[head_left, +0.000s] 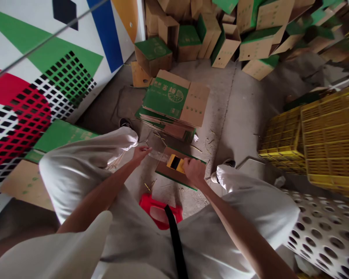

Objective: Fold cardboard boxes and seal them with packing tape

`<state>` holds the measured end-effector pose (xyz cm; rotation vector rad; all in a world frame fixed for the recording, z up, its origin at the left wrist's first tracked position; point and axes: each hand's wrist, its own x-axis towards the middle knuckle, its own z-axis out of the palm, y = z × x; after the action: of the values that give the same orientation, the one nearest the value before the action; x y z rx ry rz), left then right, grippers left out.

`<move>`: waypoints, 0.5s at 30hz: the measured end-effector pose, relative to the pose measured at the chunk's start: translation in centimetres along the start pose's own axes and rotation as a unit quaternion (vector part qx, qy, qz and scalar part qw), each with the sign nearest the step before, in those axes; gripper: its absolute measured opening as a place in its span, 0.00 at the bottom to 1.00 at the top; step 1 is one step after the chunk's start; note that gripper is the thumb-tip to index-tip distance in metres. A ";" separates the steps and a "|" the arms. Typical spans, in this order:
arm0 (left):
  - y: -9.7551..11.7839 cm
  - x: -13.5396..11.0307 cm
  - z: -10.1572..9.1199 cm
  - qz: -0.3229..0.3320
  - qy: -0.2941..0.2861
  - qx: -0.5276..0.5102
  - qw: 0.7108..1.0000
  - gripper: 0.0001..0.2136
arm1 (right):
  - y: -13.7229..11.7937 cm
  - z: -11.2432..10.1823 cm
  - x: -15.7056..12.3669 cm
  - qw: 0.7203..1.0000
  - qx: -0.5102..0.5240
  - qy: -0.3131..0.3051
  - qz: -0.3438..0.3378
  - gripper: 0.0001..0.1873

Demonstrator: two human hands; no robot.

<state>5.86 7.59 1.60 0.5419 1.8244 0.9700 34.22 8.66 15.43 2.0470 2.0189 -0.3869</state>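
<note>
I sit low over a concrete floor, knees apart. My right hand [194,170] is closed around a yellow tape dispenser [175,162] resting on a brown and green cardboard box [170,172] between my feet. My left hand [141,152] pinches the free end of a strip of clear tape [158,155] stretched from the dispenser toward the left. A stack of flattened green and brown cartons [174,106] lies just beyond the box.
A pile of assembled cartons [221,35] fills the back. Yellow plastic crates [317,143] stand at the right, above a white perforated panel [325,232]. A patterned wall [31,85] runs along the left. A red stool [159,211] shows under me.
</note>
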 end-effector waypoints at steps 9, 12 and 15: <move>-0.3 0.2 0.2 0.063 -0.020 -0.004 0.998 0.21 | 0.1 0.3 0.1 1.000 0.006 0.013 -0.004 0.31; 0.1 -0.1 0.3 0.088 -0.012 0.013 0.996 0.20 | 0.1 0.2 0.1 1.000 0.000 0.015 -0.003 0.31; 0.4 -0.5 0.5 0.105 0.007 0.032 0.994 0.19 | 0.0 0.1 0.1 1.000 -0.003 0.007 -0.003 0.32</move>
<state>6.51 7.68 2.11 0.7798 1.8422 1.0606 34.21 8.73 15.31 2.0461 2.0329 -0.3674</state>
